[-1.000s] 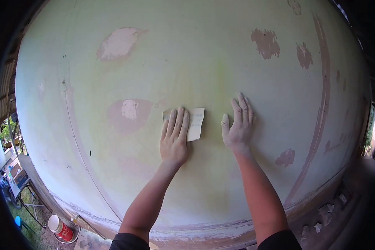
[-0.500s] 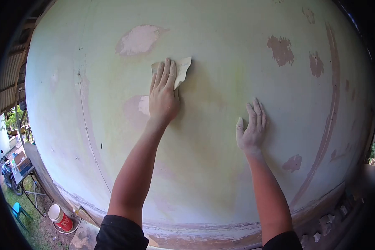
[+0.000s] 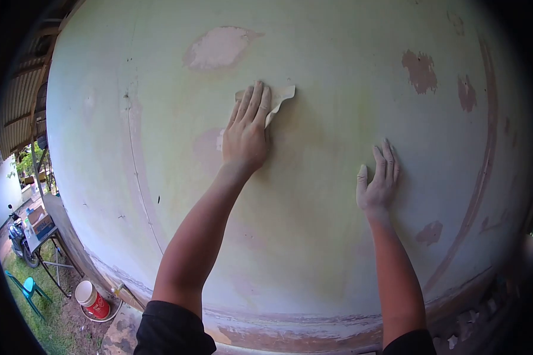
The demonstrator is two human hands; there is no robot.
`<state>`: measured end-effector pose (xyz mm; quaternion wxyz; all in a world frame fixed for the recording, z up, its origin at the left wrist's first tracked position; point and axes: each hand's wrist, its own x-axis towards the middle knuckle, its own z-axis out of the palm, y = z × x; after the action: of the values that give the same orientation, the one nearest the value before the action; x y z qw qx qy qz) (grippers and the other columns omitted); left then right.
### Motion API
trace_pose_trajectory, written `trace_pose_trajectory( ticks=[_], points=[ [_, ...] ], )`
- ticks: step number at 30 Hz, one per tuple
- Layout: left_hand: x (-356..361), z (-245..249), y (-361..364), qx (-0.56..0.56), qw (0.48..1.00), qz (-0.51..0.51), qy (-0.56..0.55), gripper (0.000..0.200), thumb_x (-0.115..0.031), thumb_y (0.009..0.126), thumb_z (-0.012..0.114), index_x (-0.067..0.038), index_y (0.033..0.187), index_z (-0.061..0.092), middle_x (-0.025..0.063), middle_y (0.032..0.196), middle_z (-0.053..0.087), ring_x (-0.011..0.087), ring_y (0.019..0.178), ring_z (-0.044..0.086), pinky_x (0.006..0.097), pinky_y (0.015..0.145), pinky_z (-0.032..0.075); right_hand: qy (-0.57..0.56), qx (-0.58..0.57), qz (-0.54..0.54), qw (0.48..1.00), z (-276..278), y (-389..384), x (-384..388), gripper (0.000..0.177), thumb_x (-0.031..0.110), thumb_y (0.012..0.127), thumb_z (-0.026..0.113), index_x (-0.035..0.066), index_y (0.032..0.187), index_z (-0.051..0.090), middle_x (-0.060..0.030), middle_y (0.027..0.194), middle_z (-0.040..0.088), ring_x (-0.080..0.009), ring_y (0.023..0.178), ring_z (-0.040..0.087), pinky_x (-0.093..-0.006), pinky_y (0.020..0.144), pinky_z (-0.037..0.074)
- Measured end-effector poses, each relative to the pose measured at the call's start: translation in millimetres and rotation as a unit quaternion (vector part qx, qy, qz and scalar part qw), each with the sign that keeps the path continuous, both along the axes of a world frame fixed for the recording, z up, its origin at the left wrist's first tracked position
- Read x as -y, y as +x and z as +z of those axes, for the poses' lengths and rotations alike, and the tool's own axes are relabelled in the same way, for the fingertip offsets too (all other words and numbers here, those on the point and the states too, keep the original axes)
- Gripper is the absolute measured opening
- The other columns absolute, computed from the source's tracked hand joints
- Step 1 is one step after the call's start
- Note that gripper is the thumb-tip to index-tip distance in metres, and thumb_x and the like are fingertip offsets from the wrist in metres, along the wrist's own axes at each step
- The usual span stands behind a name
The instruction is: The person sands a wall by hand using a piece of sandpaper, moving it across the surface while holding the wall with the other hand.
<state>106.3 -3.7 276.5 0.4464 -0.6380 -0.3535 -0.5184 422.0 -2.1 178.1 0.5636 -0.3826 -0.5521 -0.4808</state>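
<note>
My left hand [image 3: 246, 133] lies with outstretched fingers over a pale, creased sheet of sandpaper [image 3: 283, 96], pressing it against the green-white wall [image 3: 314, 236]. The sheet's right corner curls away from the surface. Just left of that hand, a whitish bare patch [image 3: 220, 140] is partly covered by it. Lower and to the right, my right hand [image 3: 379, 188] rests on the wall, fingers spread and holding nothing. Pale dust coats the fingers of both hands.
Brownish patches [image 3: 419, 71] and a long vertical strip [image 3: 484, 160] mark the wall's right side. A thin crack [image 3: 137, 177] runs down its left. At lower left stand a red-and-white bucket [image 3: 95, 300], a teal chair [image 3: 29, 286], a table [image 3: 43, 232] and a motorbike [image 3: 19, 239].
The view has shifted, so the wall and both hands appear farther right. Against the wall, my left hand with the sandpaper has slid slightly down; my right hand stays in place.
</note>
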Motion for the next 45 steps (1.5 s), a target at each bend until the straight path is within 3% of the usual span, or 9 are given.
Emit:
trace_pose_trajectory(
  ticks=[6,13,22,28,34,38,40,44,45],
  points=[
    [-3,-16,44,0.139,0.990,-0.001,-0.004,0.066,-0.004,0.098,0.047,-0.007,0.163,0.037,0.0131,0.171,0.034,0.0315,0.159,0.030,0.0467,0.129,0.029,0.001,-0.007,0.004,1.000,0,-1,2,0.051,0.024,0.097,0.062,0.006,0.144,0.056,-0.0161,0.159,0.050,-0.0381,0.145,0.047,-0.0542,0.118,0.037],
    [11,-86,34,-0.208,0.973,-0.060,-0.086,0.065,-0.007,0.095,0.049,-0.011,0.160,0.045,0.0071,0.169,0.039,0.0272,0.155,0.039,0.0434,0.126,0.035,0.006,0.001,0.015,1.000,2,0,3,0.050,0.023,0.096,0.062,0.006,0.143,0.056,-0.0165,0.158,0.050,-0.0390,0.144,0.047,-0.0544,0.118,0.038],
    [-17,1,2,0.153,0.987,0.009,0.042,0.052,-0.011,0.108,0.045,-0.007,0.159,0.045,0.0166,0.168,0.038,0.0374,0.157,0.033,0.0465,0.127,0.032,0.003,-0.012,0.005,1.000,-1,1,1,0.051,0.024,0.095,0.063,0.007,0.143,0.057,-0.0154,0.158,0.051,-0.0375,0.144,0.048,-0.0542,0.117,0.039],
    [10,-103,65,-0.146,0.981,-0.071,-0.103,0.072,0.000,0.091,0.049,-0.007,0.162,0.039,0.0098,0.171,0.035,0.0296,0.159,0.030,0.0453,0.131,0.027,0.006,-0.004,0.011,1.000,0,2,1,0.052,0.025,0.096,0.062,0.007,0.144,0.056,-0.0141,0.158,0.051,-0.0370,0.145,0.047,-0.0546,0.118,0.037],
    [27,-59,22,-0.296,0.943,-0.082,-0.124,0.064,-0.009,0.097,0.056,-0.013,0.159,0.046,0.0022,0.171,0.037,0.0231,0.158,0.032,0.0425,0.130,0.032,-0.021,-0.015,-0.022,0.999,0,0,2,0.053,0.024,0.095,0.062,0.007,0.145,0.054,-0.0138,0.161,0.047,-0.0370,0.146,0.045,-0.0550,0.117,0.037],
    [62,-47,30,-0.166,0.922,-0.213,-0.277,0.034,-0.014,0.110,0.051,-0.003,0.140,0.061,0.0101,0.152,0.060,0.0245,0.142,0.055,0.0402,0.117,0.046,-0.021,-0.023,-0.016,0.999,1,-4,4,0.052,0.021,0.094,0.064,0.007,0.143,0.054,-0.0136,0.159,0.048,-0.0366,0.146,0.046,-0.0550,0.115,0.037],
    [97,-25,30,0.042,0.818,-0.263,-0.510,0.033,-0.022,0.112,0.051,0.002,0.133,0.063,0.0135,0.123,0.073,0.0163,0.114,0.067,0.0339,0.101,0.052,-0.061,-0.067,0.019,0.996,7,-13,15,0.050,0.018,0.092,0.066,0.007,0.139,0.057,-0.0141,0.155,0.051,-0.0367,0.142,0.048,-0.0555,0.114,0.038],
    [67,-41,9,0.098,0.782,-0.462,-0.407,0.030,-0.019,0.110,0.058,0.003,0.130,0.063,0.0077,0.114,0.074,0.0117,0.105,0.067,0.0310,0.096,0.052,-0.134,-0.089,0.026,0.987,30,-37,53,0.046,0.019,0.091,0.069,0.005,0.134,0.060,-0.0147,0.147,0.057,-0.0362,0.136,0.053,-0.0512,0.113,0.040],
    [65,-40,6,0.123,0.724,-0.533,-0.421,0.031,-0.017,0.109,0.061,0.002,0.134,0.062,0.0072,0.120,0.073,0.0131,0.111,0.067,0.0337,0.103,0.052,-0.233,-0.083,0.199,0.948,40,-44,61,0.046,0.020,0.091,0.071,0.004,0.133,0.061,-0.0150,0.142,0.060,-0.0340,0.134,0.055,-0.0479,0.113,0.041]
  ],
)
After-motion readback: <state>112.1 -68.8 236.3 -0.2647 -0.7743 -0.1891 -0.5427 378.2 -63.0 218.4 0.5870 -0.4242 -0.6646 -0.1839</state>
